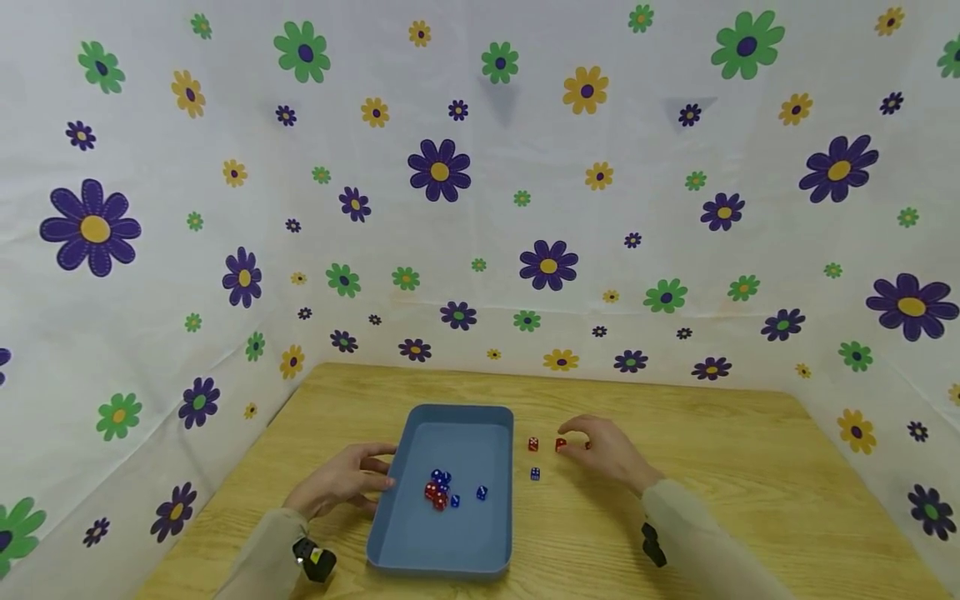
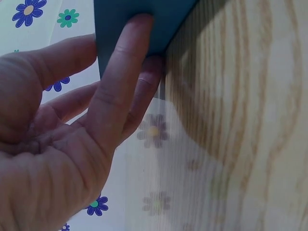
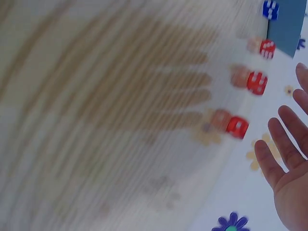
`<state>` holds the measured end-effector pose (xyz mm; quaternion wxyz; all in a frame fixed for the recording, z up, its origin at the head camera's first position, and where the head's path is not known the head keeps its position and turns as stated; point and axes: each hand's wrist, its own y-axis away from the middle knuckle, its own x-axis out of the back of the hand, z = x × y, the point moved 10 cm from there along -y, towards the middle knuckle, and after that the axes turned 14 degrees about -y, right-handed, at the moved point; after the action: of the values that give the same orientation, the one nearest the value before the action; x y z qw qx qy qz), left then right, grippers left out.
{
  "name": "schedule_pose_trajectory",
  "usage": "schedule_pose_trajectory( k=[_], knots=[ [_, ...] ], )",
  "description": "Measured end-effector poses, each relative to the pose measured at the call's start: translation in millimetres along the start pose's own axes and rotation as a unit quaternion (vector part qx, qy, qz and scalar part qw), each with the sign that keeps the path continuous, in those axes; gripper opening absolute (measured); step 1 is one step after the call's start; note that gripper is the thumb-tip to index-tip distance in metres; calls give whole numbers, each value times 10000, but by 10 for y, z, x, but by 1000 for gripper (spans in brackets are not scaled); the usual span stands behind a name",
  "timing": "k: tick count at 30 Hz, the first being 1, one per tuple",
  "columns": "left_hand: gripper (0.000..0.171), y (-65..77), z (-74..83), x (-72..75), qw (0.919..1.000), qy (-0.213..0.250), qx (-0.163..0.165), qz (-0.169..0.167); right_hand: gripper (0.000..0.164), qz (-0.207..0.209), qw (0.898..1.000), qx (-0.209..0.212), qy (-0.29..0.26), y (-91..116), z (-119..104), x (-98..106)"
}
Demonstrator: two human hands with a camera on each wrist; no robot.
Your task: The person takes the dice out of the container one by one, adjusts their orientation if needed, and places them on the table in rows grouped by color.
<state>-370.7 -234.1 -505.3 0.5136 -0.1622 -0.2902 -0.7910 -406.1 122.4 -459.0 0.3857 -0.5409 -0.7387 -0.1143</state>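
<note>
A blue rectangular tray lies on the table, holding a cluster of red dice and blue dice, plus two loose blue dice. My left hand rests its fingers against the tray's left outer wall, seen close in the left wrist view as a blue wall. Right of the tray, three red dice stand in a row, with one blue die nearer me. Over the row hovers my right hand, fingers spread and partly covering the rightmost red die.
The wooden table is enclosed at the back and sides by a white flower-patterned cloth. A small black device is strapped to the left wrist, another to the right wrist.
</note>
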Motion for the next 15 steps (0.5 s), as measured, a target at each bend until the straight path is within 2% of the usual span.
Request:
schedule_pose_trajectory(
  k=[4,10,15],
  knots=[
    [66,7,14,-4,10000,-11,-1,-20,26,-96,9997,221,-58,-20,-131,-123],
    [64,-8,50,-12,9998,-30,-166,-60,25,-233,9980,536,-239,-34,-354,-254],
    [63,-5,37,2,9999,-66,-115,11,29,-265,9949,901,-371,-56,-597,-331]
  ],
)
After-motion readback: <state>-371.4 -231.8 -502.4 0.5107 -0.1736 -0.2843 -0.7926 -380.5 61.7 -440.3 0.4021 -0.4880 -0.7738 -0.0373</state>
